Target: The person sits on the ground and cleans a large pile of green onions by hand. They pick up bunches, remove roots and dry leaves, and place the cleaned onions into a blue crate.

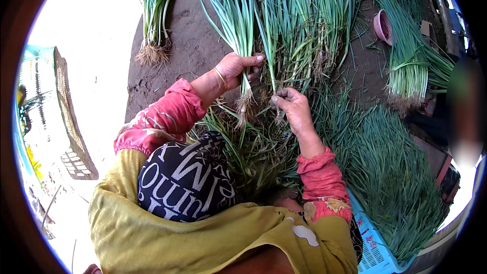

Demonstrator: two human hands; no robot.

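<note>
My left hand (243, 68) is closed around a small bunch of green onions (237, 27), just above their rooted white ends, which point towards me. To the right of it, my right hand (291, 103) pinches the lower stem of a single green onion (272, 72) between thumb and fingers, close to the roots. This onion's leaves reach away from me beside the bunch. Beyond and to the right of my hands lies a large pile of unbundled green onions (304, 19) with brown, withered outer leaves near the roots. Stripped leaves and stalks (258, 152) lie below my hands.
A separate green onion bundle (156, 19) lies on the soil (186, 38) at upper left. More onions (409, 72) and a pink bowl (382, 27) are at right. A blue plastic crate (371, 243) holds heaped greens (395, 175) at lower right. Another crate (74, 160) stands left.
</note>
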